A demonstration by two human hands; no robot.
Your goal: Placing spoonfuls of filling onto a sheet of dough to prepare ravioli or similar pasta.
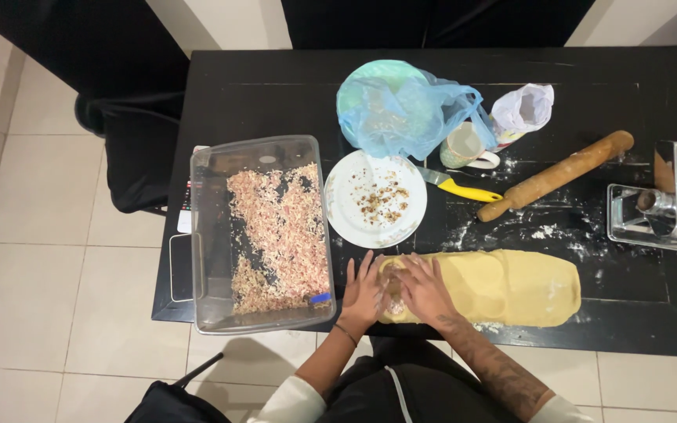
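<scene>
A long sheet of yellow dough [503,286] is laid flat on the black desk [276,94], its long axis running left to right along the near edge. Its left end is covered by both hands: the left hand [366,294] and the right hand [425,288] are pressed side by side on it, fingers spread and pointing away from the person. Nothing is clasped in either grip; the palms lie open on the dough, and the rest of the sheet stretches away to the right of them. Just left of the left hand a clear plastic tub [205,235] of shredded filling is seen. Beyond the hands stand a white plate [342,207] with crumbs, a yellow-handled knife [464,189] and a wooden rolling pin [558,174].
</scene>
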